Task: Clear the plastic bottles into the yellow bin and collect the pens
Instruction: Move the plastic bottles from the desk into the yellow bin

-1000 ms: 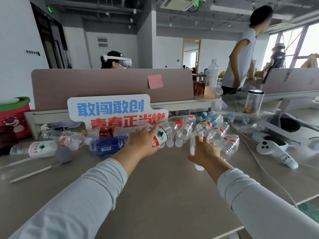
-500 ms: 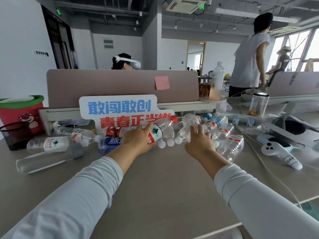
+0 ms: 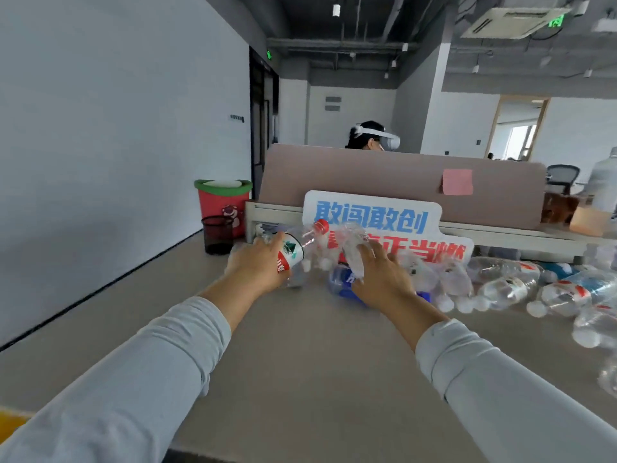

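My left hand (image 3: 258,267) grips a clear plastic bottle with a red cap and a red-and-white label (image 3: 297,247), lifted off the desk and tilted up to the right. In my right hand (image 3: 380,279) is a second clear bottle (image 3: 354,250), also raised. Several more plastic bottles (image 3: 507,289) lie on their sides along the desk to the right, and a blue bottle (image 3: 344,282) lies under my right hand. A yellow corner (image 3: 10,421) shows at the lower left edge. No pens are visible.
A black mesh pen cup (image 3: 217,233) and a red tub with a green rim (image 3: 223,203) stand at the back left. A blue-and-red lettered sign (image 3: 374,218) leans on the pink divider (image 3: 400,182). A person wearing a headset sits behind it.
Both hands have lifted their bottles off the desk. My view has swung left, so the bottle pile now sits to the right and the white wall fills the left.
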A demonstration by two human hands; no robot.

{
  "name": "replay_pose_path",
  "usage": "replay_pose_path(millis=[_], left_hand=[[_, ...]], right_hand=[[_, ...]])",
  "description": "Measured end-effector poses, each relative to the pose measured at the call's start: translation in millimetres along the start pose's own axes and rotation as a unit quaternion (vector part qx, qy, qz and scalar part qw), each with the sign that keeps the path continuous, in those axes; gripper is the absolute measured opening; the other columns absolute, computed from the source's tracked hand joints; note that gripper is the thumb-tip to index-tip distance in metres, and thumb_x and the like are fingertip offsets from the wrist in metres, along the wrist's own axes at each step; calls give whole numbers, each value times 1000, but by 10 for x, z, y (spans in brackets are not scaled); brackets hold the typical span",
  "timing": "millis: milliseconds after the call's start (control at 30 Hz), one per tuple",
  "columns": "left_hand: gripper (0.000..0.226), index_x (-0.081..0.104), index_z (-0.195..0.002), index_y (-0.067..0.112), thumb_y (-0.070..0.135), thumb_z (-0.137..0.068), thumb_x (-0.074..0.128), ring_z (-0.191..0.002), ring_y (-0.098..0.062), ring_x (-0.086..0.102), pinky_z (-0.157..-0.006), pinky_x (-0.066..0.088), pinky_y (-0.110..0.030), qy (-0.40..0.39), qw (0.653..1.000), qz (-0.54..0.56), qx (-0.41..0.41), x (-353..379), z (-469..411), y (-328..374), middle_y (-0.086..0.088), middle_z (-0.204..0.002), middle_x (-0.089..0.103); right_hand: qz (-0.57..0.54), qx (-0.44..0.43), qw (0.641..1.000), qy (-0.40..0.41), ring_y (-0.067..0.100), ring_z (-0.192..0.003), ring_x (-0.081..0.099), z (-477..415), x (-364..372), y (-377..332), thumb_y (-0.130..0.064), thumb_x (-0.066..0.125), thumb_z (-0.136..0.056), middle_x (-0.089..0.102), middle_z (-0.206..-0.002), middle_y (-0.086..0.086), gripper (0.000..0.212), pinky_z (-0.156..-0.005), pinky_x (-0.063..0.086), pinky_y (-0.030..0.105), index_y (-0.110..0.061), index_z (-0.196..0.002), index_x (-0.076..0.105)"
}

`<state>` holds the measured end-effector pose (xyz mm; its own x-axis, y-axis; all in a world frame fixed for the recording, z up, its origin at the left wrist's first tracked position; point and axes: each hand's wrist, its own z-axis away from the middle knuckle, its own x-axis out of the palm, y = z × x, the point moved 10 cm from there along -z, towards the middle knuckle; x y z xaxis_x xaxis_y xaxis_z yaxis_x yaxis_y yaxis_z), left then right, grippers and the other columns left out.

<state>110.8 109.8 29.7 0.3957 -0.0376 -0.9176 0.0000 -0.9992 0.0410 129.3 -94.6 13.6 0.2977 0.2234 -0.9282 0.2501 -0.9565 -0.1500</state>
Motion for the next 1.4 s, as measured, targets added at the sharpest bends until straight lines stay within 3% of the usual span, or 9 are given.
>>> replay_pose_path(millis=[233, 367, 467, 633, 867, 1033, 1200, 1400], left_hand=[[67, 24, -141, 30, 50, -85, 56, -105, -30, 57, -79, 45, -34, 3, 989, -40, -140, -180, 535, -1751, -9, -119, 51], [69, 22, -141, 31, 52, -85, 56, -105, -30, 58, -79, 45, -35, -8, 971, -67, -230, -234, 978, -2765, -7, -118, 50], [72, 21, -142, 30, 56, -84, 55, -106, -32, 57, -81, 46, -36, -18, 952, -91, -291, -310, 1343, -3411, -8, -120, 49], [70, 22, -140, 29, 54, -85, 56, -108, -30, 56, -78, 45, -36, -18, 915, -132, -381, -473, 1980, -4294, -7, -119, 50], [74, 14, -145, 27, 54, -88, 53, -108, -27, 56, -81, 50, -36, -39, 867, -168, -467, -442, 2785, -5154, -9, -125, 47], [71, 12, -144, 27, 50, -90, 52, -106, -26, 55, -80, 50, -36, -68, 852, -164, -493, -256, 3046, -5477, -10, -123, 47], [69, 12, -145, 28, 49, -91, 50, -108, -27, 55, -80, 50, -35, -92, 849, -146, -499, 68, 3095, -5661, -10, -124, 47], [76, 8, -149, 29, 52, -90, 50, -116, -29, 51, -87, 48, -40, -109, 857, -102, -493, 484, 2901, -5725, -9, -133, 44]], right_hand=[[-99, -154, 983, -30, 35, -124, 44, -309, 455, -1779, -28, 59, -83, 30, -148, 3, 67, -95, 45, 45, -18, -142, 28], [-130, -234, 962, -55, 34, -116, 47, -315, 745, -2854, -26, 56, -83, 29, -146, -1, 64, -88, 45, 40, -17, -140, 29], [-149, -280, 945, -82, 34, -118, 44, -267, 953, -3598, -25, 56, -82, 27, -148, -1, 64, -92, 44, 42, -18, -139, 29], [-193, -355, 907, -122, 35, -128, 36, -113, 1278, -4733, -20, 58, -81, 24, -150, 5, 65, -102, 38, 41, -15, -140, 30], [-199, -451, 860, -136, 33, -117, 42, 212, 1682, -6067, -21, 57, -85, 35, -140, 10, 54, -89, 46, 41, -12, -132, 33], [-112, -454, 869, -160, 37, -138, 25, 257, 2186, -6540, -31, 53, -91, 16, -156, 10, 59, -108, 34, 46, -15, -142, 28], [-171, -462, 856, -158, 27, -122, 45, 287, 2256, -6655, -31, 51, -93, 44, -138, 8, 51, -90, 46, 39, -15, -138, 33], [-192, -456, 859, -132, 24, -113, 51, 201, 2219, -6596, -32, 50, -94, 53, -128, 7, 46, -82, 48, 32, -15, -134, 35]])
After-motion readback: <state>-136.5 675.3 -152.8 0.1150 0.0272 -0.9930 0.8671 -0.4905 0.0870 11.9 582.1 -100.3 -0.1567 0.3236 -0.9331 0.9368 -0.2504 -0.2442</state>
